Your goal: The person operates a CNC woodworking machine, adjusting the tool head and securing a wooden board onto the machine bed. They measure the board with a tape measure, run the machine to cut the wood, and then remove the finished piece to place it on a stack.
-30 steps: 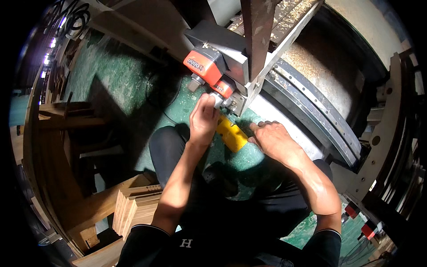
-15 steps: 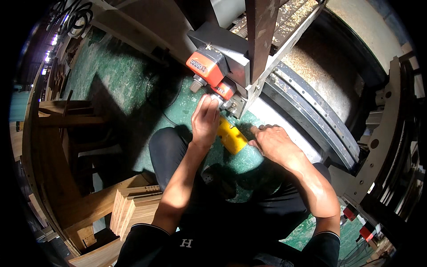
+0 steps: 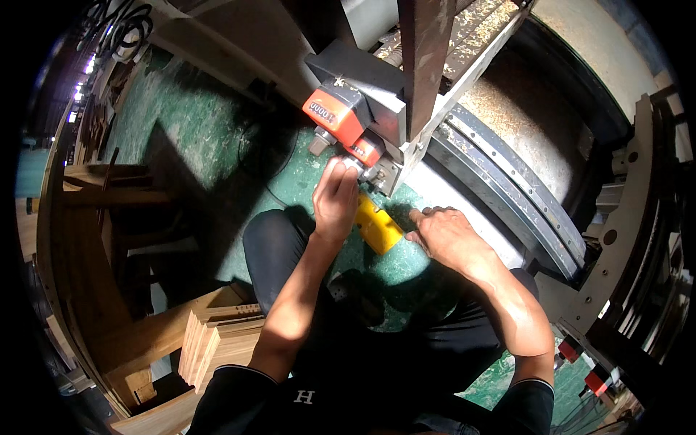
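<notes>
My left hand (image 3: 334, 203) is closed, its fingertips pinched round a metal knob (image 3: 353, 164) under the smaller red dial counter (image 3: 366, 148). Above that sits a larger red and black dial counter (image 3: 335, 116), with a square metal shaft end (image 3: 320, 142) below it. A yellow cylindrical part (image 3: 379, 227) hangs or stands tilted between my hands, beneath the machine's corner; what it joins is unclear. Right of it my right hand (image 3: 451, 233) is closed, fingers curled, thumb close to the yellow part's lower end. Whatever those fingers grip is hidden.
A steel machine frame (image 3: 391, 116) with wood shavings rises ahead. A curved metal guide (image 3: 511, 185) lies at right. Stacked wood pieces (image 3: 221, 341) sit at lower left beside a wooden frame (image 3: 156, 330). Red-capped fittings (image 3: 597, 378) show at lower right above the green floor (image 3: 177, 94).
</notes>
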Action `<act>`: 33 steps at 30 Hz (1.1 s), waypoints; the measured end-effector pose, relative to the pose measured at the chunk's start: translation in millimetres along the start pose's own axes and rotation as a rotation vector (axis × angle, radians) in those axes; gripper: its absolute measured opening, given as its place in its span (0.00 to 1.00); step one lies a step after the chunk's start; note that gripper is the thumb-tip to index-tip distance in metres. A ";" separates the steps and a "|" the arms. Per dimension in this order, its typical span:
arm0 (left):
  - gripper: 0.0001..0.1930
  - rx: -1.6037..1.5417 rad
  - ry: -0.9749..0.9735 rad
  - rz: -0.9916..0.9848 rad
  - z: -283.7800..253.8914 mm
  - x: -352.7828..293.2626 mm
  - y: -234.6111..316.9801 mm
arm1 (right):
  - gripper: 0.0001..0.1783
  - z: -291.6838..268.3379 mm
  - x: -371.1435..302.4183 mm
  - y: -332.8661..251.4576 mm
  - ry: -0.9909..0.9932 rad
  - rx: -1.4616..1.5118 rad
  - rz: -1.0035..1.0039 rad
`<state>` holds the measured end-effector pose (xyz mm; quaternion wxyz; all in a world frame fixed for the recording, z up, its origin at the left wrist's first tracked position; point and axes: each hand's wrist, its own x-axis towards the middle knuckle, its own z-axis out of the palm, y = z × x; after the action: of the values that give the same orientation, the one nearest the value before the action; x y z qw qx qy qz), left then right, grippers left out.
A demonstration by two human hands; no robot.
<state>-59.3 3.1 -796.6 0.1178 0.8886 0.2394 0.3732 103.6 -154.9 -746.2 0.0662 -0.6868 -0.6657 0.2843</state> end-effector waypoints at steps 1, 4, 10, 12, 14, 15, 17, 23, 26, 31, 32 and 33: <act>0.14 -0.010 -0.015 -0.005 -0.9 3.0 1.8 | 0.18 0.4 -0.2 1.3 0.007 0.014 0.000; 0.12 0.064 -0.028 0.006 1.7 0.7 -2.1 | 0.19 5.4 -0.1 6.4 0.017 0.039 0.011; 0.11 0.069 -0.226 -0.009 -24.8 -13.1 27.0 | 0.18 17.2 -10.4 0.6 -0.051 0.012 0.181; 0.07 0.134 -0.481 -0.087 -54.0 -10.8 52.8 | 0.15 28.1 -7.5 -9.1 -0.138 -0.037 0.208; 0.09 0.096 -0.678 -0.175 -88.6 -27.0 65.3 | 0.09 1.8 -13.8 -40.9 -0.013 0.132 0.145; 0.11 0.027 -0.676 -0.181 -100.6 -54.9 59.0 | 0.09 8.2 -13.7 -55.6 0.130 0.199 0.106; 0.12 0.033 -0.710 -0.154 -123.5 -78.0 71.9 | 0.09 29.8 -21.2 -77.0 0.250 0.262 0.156; 0.10 -0.173 -0.844 -0.435 -242.8 17.3 185.6 | 0.12 47.2 -140.3 -123.6 0.104 0.360 0.505; 0.13 -0.140 -0.790 -0.666 -301.8 19.2 206.5 | 0.15 -19.8 -219.0 -170.6 0.005 0.475 0.662; 0.14 -0.352 -0.878 -1.096 -400.2 70.4 237.8 | 0.14 -117.8 -327.9 -203.1 0.285 0.586 0.795; 0.12 -0.394 -0.886 -1.114 -417.9 70.3 234.6 | 0.13 -150.9 -339.7 -211.2 0.356 0.545 0.778; 0.10 -0.437 -0.875 -1.124 -436.4 59.2 225.6 | 0.11 -185.4 -349.4 -218.5 0.423 0.503 0.758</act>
<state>-261.2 -146.6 -370.4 0.5496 0.6557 0.5094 -0.0923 17.6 -411.2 -384.2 0.2551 -0.8857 -0.2524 0.2946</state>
